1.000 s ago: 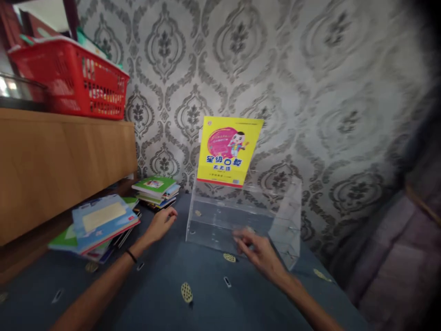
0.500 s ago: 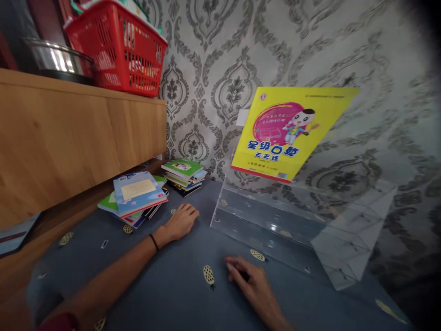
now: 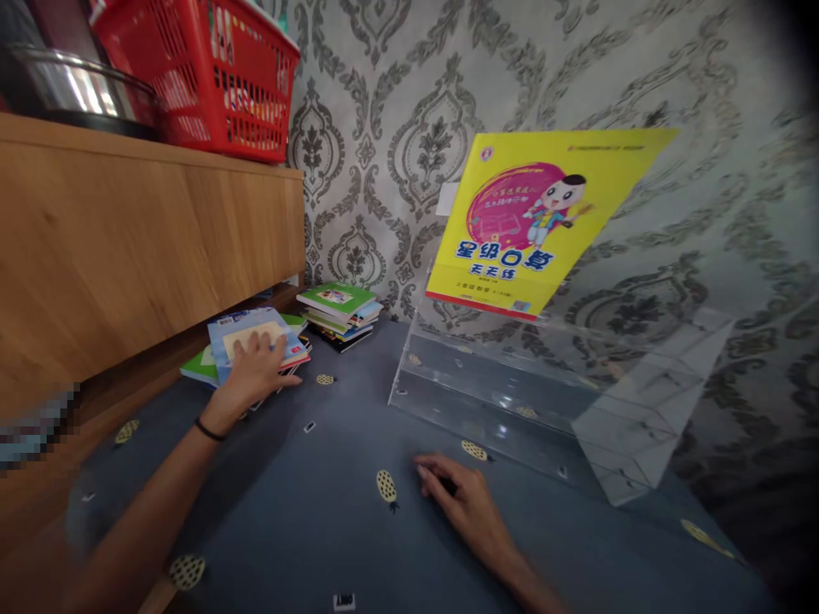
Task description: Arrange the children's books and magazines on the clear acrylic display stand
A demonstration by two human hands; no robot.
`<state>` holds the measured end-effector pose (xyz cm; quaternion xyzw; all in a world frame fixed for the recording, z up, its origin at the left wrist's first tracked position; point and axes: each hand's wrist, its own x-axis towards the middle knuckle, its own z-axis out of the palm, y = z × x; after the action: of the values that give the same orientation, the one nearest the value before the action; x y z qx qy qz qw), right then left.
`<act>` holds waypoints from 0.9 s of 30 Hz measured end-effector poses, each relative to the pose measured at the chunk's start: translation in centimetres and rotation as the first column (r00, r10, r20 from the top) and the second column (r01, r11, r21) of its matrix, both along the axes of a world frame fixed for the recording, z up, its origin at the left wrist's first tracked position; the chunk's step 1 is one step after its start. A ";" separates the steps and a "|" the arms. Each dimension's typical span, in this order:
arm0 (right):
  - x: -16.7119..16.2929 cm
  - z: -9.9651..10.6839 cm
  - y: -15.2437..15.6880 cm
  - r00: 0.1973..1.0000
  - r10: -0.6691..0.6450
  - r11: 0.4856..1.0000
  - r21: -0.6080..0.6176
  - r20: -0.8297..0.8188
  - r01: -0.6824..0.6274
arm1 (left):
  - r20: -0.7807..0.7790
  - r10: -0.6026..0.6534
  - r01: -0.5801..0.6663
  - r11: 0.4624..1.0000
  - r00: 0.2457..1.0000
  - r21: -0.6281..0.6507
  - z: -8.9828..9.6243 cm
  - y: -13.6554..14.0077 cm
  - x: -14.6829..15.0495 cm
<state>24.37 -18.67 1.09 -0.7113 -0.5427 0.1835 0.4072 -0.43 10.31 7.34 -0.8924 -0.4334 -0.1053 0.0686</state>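
Left hand [image 3: 254,368], head view: fingers spread, palm down over the blue book [image 3: 249,319], apparently touching its cover; no closed grip seen. Right hand [image 3: 470,503]: half-open, loosely curled low over the desk [image 3: 307,503], nothing visible in it.

Technique (judgement): the thumb, off the book's near-right side, would do best hooked under that edge so that only the top cover lifts; pressing flat risks sliding the loose pile beneath. Right hand looks free to steady it.

Blue book: directly under the left fingers, topmost and askew on its pile. Pale panel on the cover, partly masked by the fingers; small red mark near the corner right of the fingertips; red along the near edge. Thickness unclear.

Beyond the left hand, to its right: second book stack [image 3: 342,317], green cover uppermost.
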 end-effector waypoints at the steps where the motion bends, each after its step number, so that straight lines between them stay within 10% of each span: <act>1: 0.0 0.0 0.0 1.000 0.003 1.000 -0.004 -0.005 -0.003 | -0.014 0.011 -0.011 1.000 1.000 -0.025 -0.1 0.4 -1.1; 17: 0.0 0.1 0.1 1.000 0.000 1.000 0.009 0.012 0.000 | -0.082 -0.060 0.042 0.978 0.995 -0.203 1.3 0.0 -4.3; 27: 0.3 -0.5 0.2 1.000 0.013 1.000 0.004 0.010 -0.013 | 0.172 -0.118 0.186 0.866 0.978 -0.463 2.2 1.3 -10.8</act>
<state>24.66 -18.48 0.61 -0.7079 -0.5495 0.1814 0.4049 -11.22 11.57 9.58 -0.9037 -0.3778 -0.0619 -0.1918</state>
